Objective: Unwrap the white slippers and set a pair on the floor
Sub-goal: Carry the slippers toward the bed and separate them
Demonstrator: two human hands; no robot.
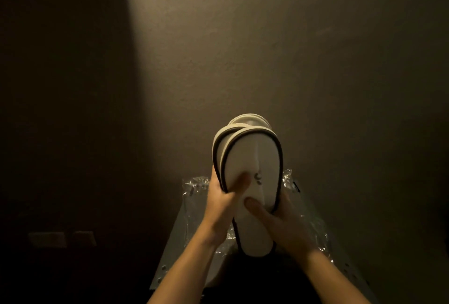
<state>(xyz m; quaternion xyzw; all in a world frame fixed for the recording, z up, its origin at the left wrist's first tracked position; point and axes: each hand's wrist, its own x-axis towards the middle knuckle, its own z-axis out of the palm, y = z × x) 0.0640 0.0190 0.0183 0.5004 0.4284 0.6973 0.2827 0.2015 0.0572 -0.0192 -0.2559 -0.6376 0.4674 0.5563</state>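
White flat slippers with dark piping [252, 170] are stacked and raised in front of you, out of their wrapper. Your left hand [224, 202] grips the stack's left edge, thumb pressed on the top sole; your right hand [279, 221] clamps the right side, thumb on the heel end. Slide the thumbs apart to peel one slipper off cleanly — don't bend the thin soles. Beneath your wrists lies the crinkled clear plastic wrapper [194, 189] — whether anything remains inside, I cannot tell.
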